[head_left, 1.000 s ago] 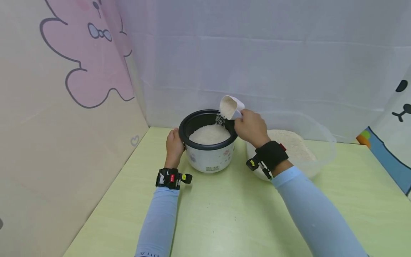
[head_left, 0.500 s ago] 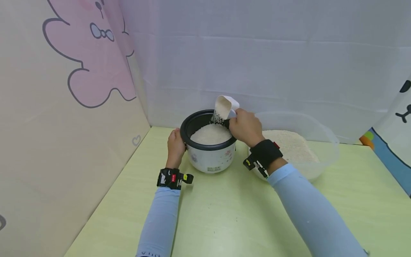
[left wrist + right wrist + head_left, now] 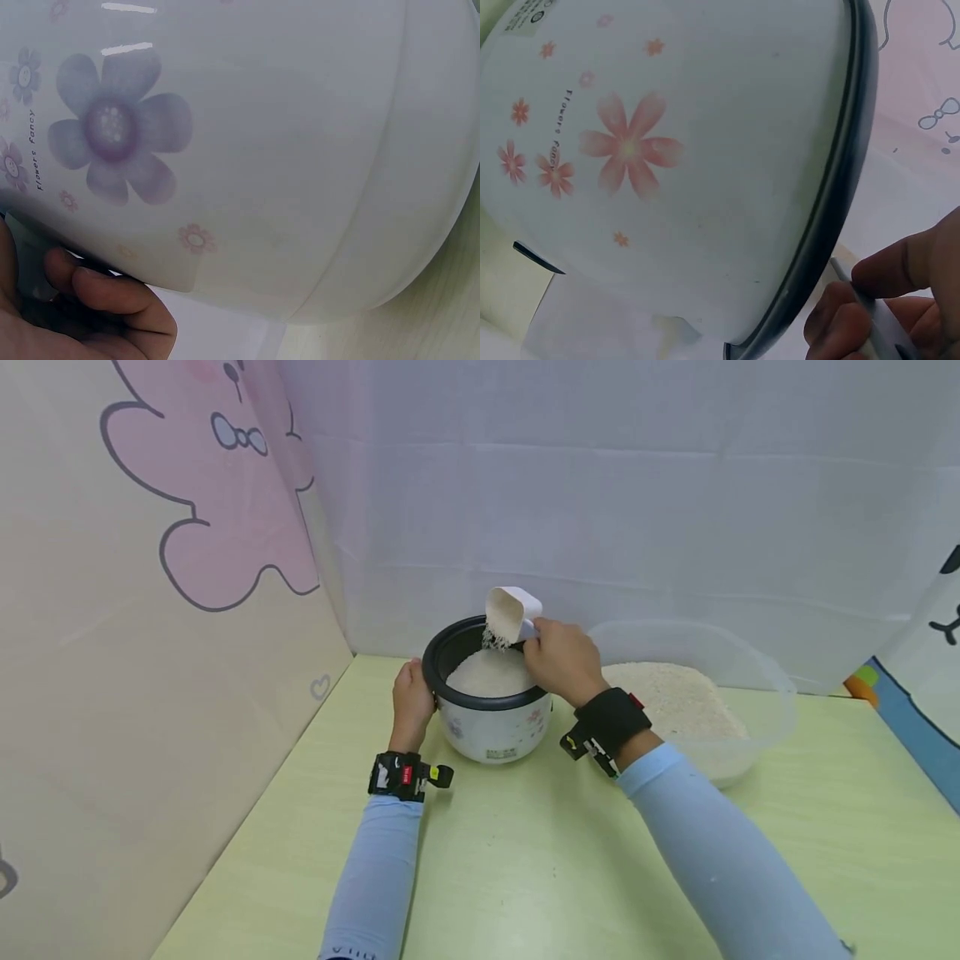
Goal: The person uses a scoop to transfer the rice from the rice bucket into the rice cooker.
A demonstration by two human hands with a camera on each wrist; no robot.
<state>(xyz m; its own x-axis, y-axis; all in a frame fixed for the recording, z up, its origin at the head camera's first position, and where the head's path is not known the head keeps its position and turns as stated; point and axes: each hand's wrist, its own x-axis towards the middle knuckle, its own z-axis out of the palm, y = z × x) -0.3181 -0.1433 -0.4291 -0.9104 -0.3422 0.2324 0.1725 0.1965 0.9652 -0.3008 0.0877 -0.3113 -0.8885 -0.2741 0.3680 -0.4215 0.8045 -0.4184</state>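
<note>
A white rice cooker [image 3: 491,731] with a black rim and printed flowers stands on the table, a mound of rice [image 3: 491,675] inside it. At its left side my left hand [image 3: 412,703] holds on with curled fingers [image 3: 124,296], just below the rim; the part they hold is mostly hidden. My right hand [image 3: 564,662] grips a white measuring cup [image 3: 529,601] by its handle above the cooker's right side. The cup is tipped leftward, and grains fall from its mouth into the cooker. In the right wrist view, thumb and fingers [image 3: 840,330] pinch the handle.
Right of the cooker sits a large translucent basin [image 3: 784,693] holding more rice [image 3: 671,702], partly behind the right forearm. A few loose grains lie on the pale green table [image 3: 510,868]. Printed curtains [image 3: 615,518] hang behind and at the left.
The right hand has moved left with the measuring cup, shifting the falling grains toward the cooker's middle. The left hand keeps its place on the cooker.
</note>
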